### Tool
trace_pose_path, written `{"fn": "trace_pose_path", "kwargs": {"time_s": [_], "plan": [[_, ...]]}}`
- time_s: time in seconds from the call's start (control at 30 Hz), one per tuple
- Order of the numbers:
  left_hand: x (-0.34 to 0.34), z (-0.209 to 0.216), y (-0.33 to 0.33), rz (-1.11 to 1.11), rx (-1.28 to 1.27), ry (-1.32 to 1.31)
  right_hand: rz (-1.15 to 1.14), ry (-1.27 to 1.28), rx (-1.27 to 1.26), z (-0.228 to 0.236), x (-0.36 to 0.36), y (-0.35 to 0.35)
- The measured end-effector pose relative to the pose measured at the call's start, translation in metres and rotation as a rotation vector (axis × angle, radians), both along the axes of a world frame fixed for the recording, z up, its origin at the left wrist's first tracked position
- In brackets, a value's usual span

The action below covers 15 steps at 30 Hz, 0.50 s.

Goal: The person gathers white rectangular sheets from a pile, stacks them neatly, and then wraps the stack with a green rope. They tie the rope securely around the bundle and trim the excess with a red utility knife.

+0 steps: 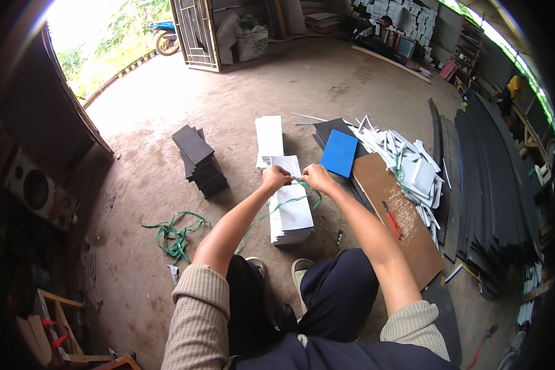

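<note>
Daylight overexposes the doorway (114,49), while dark edges bend.

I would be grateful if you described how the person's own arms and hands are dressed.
The left sleeve and right sleeve are beige, textured like ribbed knit, and turned up around the elbows, with thick folded cuffs. The forearms below are uncovered. The left hand and right hand are without gloves, and no wristwatch shows.

Stained concrete floor (314,80) is catching serious daylight (80,28) here
Lattice gate (195,34) is standing open, greenery (114,52) is showing outside, and a cluttered shelf (465,52) is sitting by the grey wall (447,28), back right.
</note>
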<state>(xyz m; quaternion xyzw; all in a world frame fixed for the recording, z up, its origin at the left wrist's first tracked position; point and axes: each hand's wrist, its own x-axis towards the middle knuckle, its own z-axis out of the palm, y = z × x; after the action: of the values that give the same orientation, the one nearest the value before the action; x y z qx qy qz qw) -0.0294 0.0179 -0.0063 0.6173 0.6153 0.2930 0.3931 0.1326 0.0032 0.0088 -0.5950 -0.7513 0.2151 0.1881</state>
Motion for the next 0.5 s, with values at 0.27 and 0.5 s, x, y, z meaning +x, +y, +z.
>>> {"fn": "trace_pose_path", "kwargs": {"time_s": [0.27,0.5], "plan": [[-0.005,0.0,0.0,-0.17,0.184,0.054,-0.284,0.459,-0.134,0.028,0.053,0.009],[-0.023,0.001,0.0,-0.427,0.447,0.205,-0.568,1.214,-0.039,0.079,0.127,0.001]]}}
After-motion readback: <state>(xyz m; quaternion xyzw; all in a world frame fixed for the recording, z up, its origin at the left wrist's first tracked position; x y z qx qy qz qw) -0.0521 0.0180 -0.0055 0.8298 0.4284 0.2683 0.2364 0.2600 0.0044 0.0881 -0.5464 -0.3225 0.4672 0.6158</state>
